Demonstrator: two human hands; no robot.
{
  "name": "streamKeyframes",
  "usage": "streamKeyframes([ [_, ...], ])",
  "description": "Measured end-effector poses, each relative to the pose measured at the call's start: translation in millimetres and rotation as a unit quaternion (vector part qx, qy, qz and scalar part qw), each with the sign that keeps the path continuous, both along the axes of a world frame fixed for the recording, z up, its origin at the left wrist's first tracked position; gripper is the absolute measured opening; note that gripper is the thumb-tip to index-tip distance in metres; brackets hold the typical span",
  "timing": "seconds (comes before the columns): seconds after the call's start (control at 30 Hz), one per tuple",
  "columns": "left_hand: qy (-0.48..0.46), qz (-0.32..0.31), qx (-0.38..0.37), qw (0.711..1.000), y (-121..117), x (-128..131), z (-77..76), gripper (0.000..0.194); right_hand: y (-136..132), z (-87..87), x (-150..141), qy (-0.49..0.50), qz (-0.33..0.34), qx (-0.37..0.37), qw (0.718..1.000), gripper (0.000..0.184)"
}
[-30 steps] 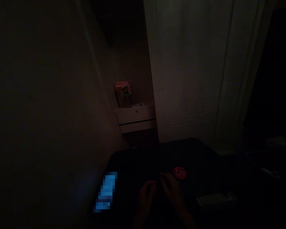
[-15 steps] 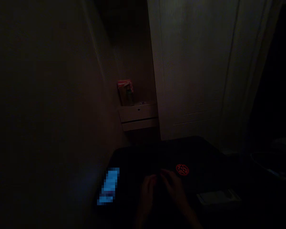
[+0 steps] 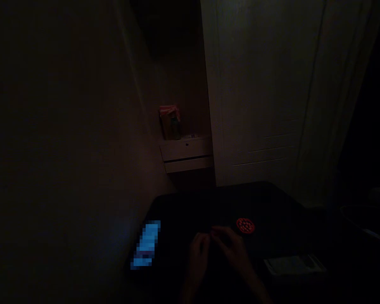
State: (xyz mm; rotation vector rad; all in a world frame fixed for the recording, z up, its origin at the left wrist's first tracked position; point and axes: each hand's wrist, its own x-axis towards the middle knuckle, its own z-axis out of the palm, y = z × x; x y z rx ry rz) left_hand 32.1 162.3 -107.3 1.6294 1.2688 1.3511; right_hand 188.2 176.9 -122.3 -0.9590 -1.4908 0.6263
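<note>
Hands, the left hand (image 3: 199, 251) and the right hand (image 3: 232, 245), with curled fingertips nearly together over a dark table (image 3: 190, 207), lower centre of the frame.
Compared with half a second earlier, the gap between the fingertips is narrower, which suggests close work shared by both; the gloom hides whether anything is held. A red patterned disc (image 3: 245, 225) lies just beyond the right hand, right of centre; a pale box (image 3: 294, 265) lies lower right, a glowing blue patch (image 3: 147, 242) lower left.

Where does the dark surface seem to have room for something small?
Seemingly beyond the red disc, toward the pale panel, and between the blue glow and the left hand. Tighter around the right hand, beside the disc. Darkness may hide things.
</note>
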Motion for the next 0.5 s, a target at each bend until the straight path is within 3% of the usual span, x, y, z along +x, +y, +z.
streamKeyframes([
  [0.5, -0.005, -0.016, -0.006, 1.0, 1.7, -4.8, 3.5, 0.042, -5.5, -1.4, 0.4, -0.102, -0.009, 0.088, 0.991, 0.028],
])
